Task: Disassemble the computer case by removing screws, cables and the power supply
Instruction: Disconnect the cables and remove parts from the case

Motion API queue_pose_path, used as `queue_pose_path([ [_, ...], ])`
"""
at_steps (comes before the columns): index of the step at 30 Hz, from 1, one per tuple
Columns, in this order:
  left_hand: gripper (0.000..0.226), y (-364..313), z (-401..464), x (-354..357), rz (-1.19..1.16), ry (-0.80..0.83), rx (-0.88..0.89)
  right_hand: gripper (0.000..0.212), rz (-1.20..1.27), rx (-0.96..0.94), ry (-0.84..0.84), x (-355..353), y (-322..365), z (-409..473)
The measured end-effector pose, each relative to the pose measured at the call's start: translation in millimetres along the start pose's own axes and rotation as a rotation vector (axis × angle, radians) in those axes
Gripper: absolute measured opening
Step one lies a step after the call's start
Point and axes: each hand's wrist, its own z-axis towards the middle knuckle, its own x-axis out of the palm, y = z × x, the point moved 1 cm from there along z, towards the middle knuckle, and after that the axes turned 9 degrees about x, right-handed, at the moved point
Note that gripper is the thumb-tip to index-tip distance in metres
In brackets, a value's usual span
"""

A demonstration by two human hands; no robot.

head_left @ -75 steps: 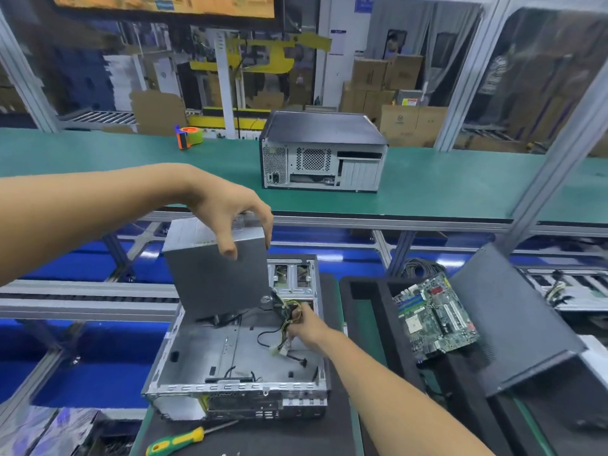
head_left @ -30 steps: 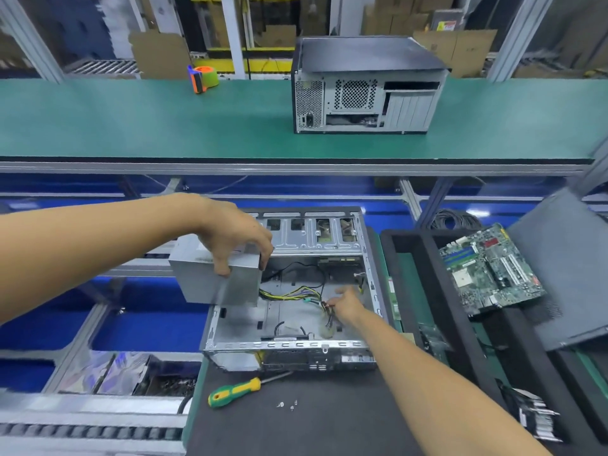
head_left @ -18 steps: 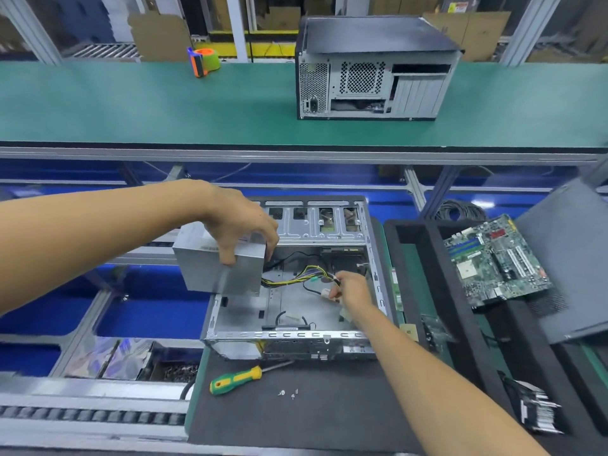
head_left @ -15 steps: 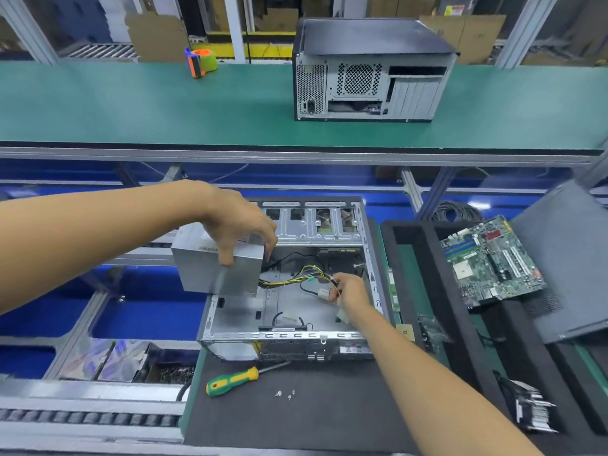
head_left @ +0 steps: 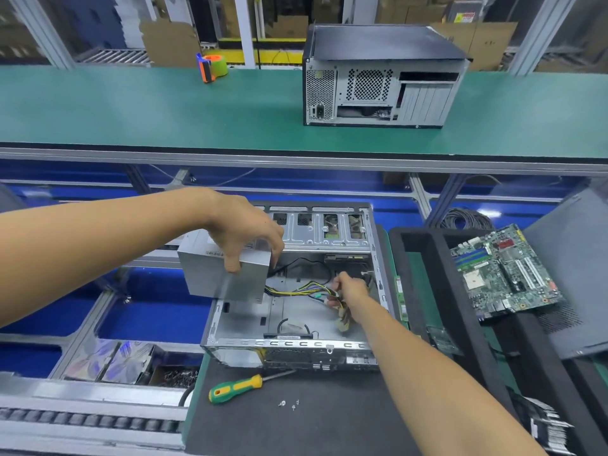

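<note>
Case: open computer case [head_left: 292,311] of bare grey metal, lying flat at the far edge of the black mat [head_left: 296,422], its drive bays on the far wall and its port panel facing the near side.
Power supply: plain grey metal box [head_left: 227,278] with a label on top, held above the case's left wall and overhanging it to the left, tilted.
Left hand: left hand [head_left: 245,233] grips the power supply from above, thumb on the near face and fingers curled over the far edge.
Cables: bundle of yellow, black and coloured cables [head_left: 299,289] runs from the power supply's right side across the case interior to the right hand.
Right hand: right hand [head_left: 350,287] is inside the case near its right wall, fingers pinched round the cable ends, white connectors hanging below it.
Change: since half a second ago the power supply has stayed at about the same height over the left wall, and the right hand has stayed on the cables by the right wall.
Mat: green-and-yellow screwdriver [head_left: 241,386] lies just before the case's near wall; a few loose screws [head_left: 289,404] lie nearer, towards the mat's middle.
Room: bare mat lies along the near edge; left of the case the mat ends at blue bins [head_left: 154,311]; on the right, black foam trays [head_left: 427,291] sit just beside the case, one carrying a motherboard [head_left: 503,274].
Far bench: a second closed case [head_left: 381,77] and a tape dispenser [head_left: 212,67] stand on the green bench [head_left: 148,110].
</note>
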Motion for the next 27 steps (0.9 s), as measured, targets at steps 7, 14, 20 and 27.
queue_pose_path([
  [7,0.061,0.1,2.7,0.1,0.011,0.009,0.021,0.033,-0.425,-0.103,-0.163,4.2,-4.2,6.6],
  [14,0.061,-2.8,9.4,0.3,0.031,0.018,0.028,0.029,-0.531,-0.162,-0.158,3.1,-17.3,13.9],
  [20,0.061,-3.0,9.2,-4.6,0.017,-0.011,0.01,0.039,-0.424,-0.168,-0.204,-4.1,-20.1,9.4],
  [27,0.057,6.9,5.3,-15.0,-0.169,-0.147,-0.002,0.043,0.264,0.037,-0.094,-11.8,-9.7,6.8],
])
